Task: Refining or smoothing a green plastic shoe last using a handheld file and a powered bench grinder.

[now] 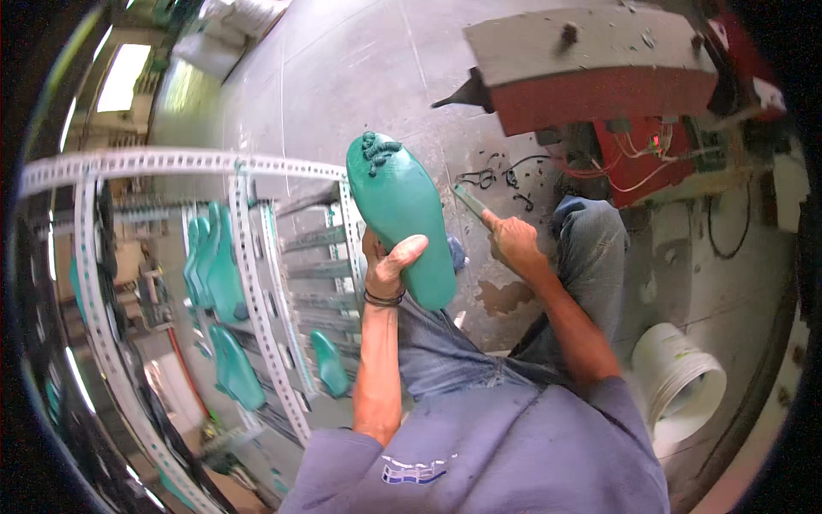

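Observation:
In my left hand (pixel 390 267) is a green shoe last (pixel 402 214), its smooth sole-shaped face turned up and its toe end pointing away from me. The thumb presses on that face near the heel, and the other fingers go out of sight beneath. A clump of dark curled scraps (pixel 379 152) sits on the toe end. My right hand (pixel 516 244) is closed on a narrow flat blade (pixel 469 200), index finger stretched along it. The blade's tip points up and left, apart from the last. Its handle is hidden in my palm.
At the left a perforated metal rack (pixel 244 283) holds several green lasts (pixel 214 265). A red and grey machine (pixel 599 86) with exposed wires stands at the upper right. Dark scraps (pixel 514 176) lie on the floor. A white bucket (pixel 676 377) is at the lower right.

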A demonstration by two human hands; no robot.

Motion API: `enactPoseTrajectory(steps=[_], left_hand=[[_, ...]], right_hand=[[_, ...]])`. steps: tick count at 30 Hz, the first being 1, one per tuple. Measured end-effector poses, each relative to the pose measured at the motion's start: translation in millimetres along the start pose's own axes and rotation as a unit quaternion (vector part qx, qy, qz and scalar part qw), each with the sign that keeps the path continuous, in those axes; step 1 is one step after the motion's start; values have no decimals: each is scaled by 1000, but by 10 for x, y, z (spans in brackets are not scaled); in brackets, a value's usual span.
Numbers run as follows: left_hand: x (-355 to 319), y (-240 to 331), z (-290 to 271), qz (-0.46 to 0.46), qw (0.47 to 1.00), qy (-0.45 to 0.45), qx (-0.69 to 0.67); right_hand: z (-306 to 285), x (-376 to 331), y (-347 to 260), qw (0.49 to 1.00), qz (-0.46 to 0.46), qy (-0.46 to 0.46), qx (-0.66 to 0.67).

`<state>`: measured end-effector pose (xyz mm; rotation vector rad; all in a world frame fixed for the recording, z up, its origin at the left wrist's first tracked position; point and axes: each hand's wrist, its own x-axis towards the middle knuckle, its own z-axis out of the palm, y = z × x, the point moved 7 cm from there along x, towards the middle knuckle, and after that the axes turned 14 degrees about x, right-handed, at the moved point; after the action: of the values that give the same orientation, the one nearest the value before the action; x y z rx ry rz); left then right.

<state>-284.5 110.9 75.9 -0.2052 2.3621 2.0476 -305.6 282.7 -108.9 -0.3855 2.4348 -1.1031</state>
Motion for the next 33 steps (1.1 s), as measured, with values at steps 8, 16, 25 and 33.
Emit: enactPoseTrajectory(steps=[8,16,25,33], left_hand=[[-1097,162,-238,-67,995,5,-75],[-1671,271,-337,-43,999,-6,-29],[-1812,185,-272,-45,998,-24,-48],[-1787,217,-150,-55,992,-81,-84]], right_hand=[[-768,-489,-804,923,-101,92,360],[-1376,-1432,-1979,921,-264,20,285],[-1326,-1773,-2092,964,-263,32,36],[-1486,-1832,-2001,954,-251,49,159]])
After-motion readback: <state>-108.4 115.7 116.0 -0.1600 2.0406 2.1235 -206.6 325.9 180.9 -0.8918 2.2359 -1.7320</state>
